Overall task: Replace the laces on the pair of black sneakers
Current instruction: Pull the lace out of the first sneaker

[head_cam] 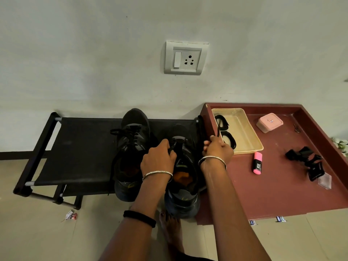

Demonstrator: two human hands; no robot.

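Observation:
Two black sneakers stand side by side on a black fabric rack [79, 151], toes toward the wall. The left sneaker [131, 146] is laced with a black lace. The right sneaker [183, 178] has an orange insole showing. My left hand [158, 159] rests on the right sneaker's tongue, fingers curled at the eyelets. My right hand [218, 149] is to the shoe's right, fingers curled round a black lace [218, 129] that runs up from the fist. Two coiled black laces [228, 139] lie in a beige tray [244, 132].
A maroon tabletop [278, 185] with raised edges stands right of the rack. On it lie a pink highlighter [257, 163], a pink lidded box [269, 122] and black clips [308, 161]. A wall socket [185, 58] is above. My bare foot [170, 228] is on the tiled floor.

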